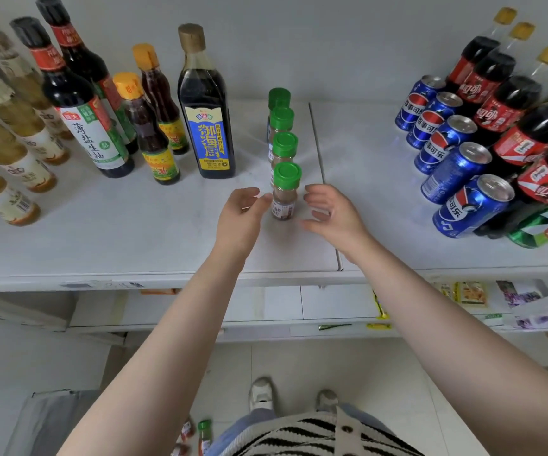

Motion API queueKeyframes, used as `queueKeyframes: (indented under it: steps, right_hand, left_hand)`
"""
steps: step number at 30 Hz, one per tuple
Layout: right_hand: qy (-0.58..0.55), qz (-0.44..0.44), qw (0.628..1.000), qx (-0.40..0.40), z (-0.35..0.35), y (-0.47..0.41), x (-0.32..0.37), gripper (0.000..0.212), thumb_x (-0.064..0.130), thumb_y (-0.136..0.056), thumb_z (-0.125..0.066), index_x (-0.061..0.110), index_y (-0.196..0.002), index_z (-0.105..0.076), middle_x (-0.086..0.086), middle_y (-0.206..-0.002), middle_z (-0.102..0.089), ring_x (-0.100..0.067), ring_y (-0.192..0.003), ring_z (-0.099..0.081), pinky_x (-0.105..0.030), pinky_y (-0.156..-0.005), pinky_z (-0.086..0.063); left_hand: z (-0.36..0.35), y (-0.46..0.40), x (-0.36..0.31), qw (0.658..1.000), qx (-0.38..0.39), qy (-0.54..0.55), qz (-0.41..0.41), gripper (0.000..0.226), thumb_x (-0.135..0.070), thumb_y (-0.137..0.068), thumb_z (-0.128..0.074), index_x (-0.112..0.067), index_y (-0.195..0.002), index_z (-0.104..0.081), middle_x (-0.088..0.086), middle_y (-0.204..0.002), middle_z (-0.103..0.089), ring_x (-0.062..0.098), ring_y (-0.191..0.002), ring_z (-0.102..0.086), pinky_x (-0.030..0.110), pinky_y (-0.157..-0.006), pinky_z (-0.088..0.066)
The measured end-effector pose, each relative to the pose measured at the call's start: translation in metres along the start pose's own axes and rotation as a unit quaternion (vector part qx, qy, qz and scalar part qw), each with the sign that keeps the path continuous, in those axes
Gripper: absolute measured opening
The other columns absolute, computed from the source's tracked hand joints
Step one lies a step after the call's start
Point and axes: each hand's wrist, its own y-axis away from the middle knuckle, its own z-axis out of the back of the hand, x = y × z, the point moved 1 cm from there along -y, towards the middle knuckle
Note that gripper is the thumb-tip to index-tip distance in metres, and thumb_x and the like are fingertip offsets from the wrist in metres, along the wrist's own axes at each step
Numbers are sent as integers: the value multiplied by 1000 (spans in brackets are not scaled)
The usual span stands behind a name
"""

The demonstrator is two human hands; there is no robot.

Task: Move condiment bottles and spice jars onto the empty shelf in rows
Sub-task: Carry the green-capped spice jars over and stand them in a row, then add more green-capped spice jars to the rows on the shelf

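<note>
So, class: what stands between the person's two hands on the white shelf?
In the head view, the nearest green-lidded glass spice jar stands between the left hand and the right hand.
</note>
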Motion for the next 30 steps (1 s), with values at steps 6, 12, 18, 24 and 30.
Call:
queueKeyframes:
  steps: [6,12,18,24,30]
  right_hand:
    - [39,44,996,-64,20,71,-6,44,-2,-78,-68,13,-118,-56,-7,-110,-63,-13,-100,-58,-20,-88,-48]
    - [83,127,983,104,-4,176,-27,30,4,-82,-66,17,-108,-61,12,-102,-64,-5,-100,-61,-21,-89,-48]
    - [187,136,908,348,-75,278,-81,33,16,-82,-69,18,-113,-61,4,-113,-64,-8,-107,-58,-21,-92,-44]
    - [246,133,839,467,-149,355,-115,35,21,-80,-69,21,-114,-60,2,-116,-62,-10,-108,-58,-34,-94,-48]
    - [320,136,790,505,-236,401,-133,36,22,-80,-69,20,-115,-61,1,-114,-62,-14,-107,-59,-29,-92,-46]
  left_hand:
    - [39,70,31,988,-119,-46,-81,39,-27,-85,-63,-24,-123,-54,3,-130,-50,8,-110,-49,27,-92,-41]
    - [85,205,102,968,-213,-131,-33,38,-22,-87,-61,-24,-125,-54,-6,-125,-57,9,-116,-51,30,-98,-42]
    - [103,358,193,932,-281,-169,152,43,-23,-83,-64,-23,-126,-56,-1,-126,-58,14,-119,-54,35,-103,-42]
    - [143,462,260,903,-292,-190,252,47,-18,-84,-65,-14,-129,-53,7,-127,-55,20,-123,-50,25,-97,-35]
    - [198,513,328,879,-301,-162,332,47,-18,-84,-64,-12,-129,-52,10,-127,-55,22,-123,-51,27,-99,-37]
